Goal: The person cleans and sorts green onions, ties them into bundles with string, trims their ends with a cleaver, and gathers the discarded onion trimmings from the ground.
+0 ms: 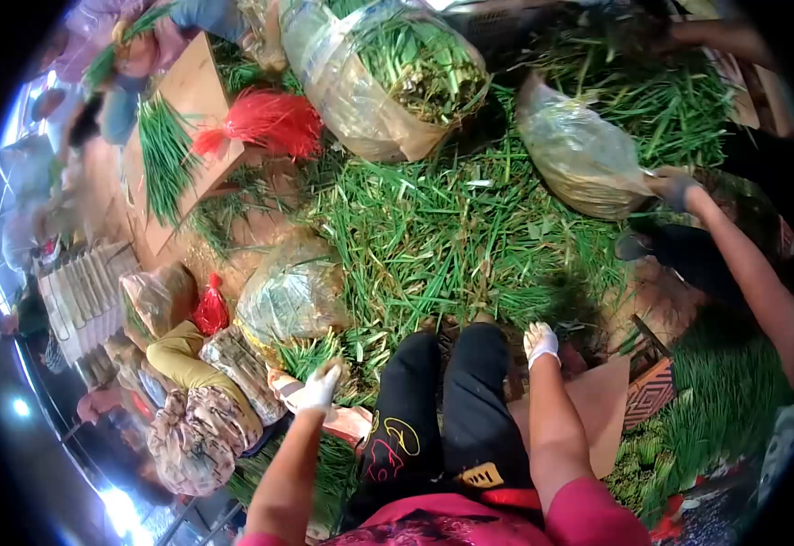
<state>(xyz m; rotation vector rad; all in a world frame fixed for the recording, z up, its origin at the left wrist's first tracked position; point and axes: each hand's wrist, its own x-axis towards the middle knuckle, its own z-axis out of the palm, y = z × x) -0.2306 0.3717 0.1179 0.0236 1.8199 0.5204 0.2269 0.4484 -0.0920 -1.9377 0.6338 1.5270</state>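
My left hand (320,384), in a white glove, is beside my left knee, close to some loose green stalks (310,357); its fingers are bent, and whether they hold anything is too small to tell. To the right of my knees is my right hand (541,341), also in a white glove, with its fingers curled and nothing visible in them. A wide heap of cut green leaves (442,237) covers the ground before my knees. Beyond my left hand sits a clear plastic bag (295,289). A brown board (597,409) lies under my right forearm.
A co-worker's gloved hand (675,188) grips a filled plastic bag (579,150) at the right. Another large bag of greens (379,82) stands at the back. Red ties (274,125) and green stalks (165,159) lie on a board at the left. A person in camouflage (201,437) sits at lower left.
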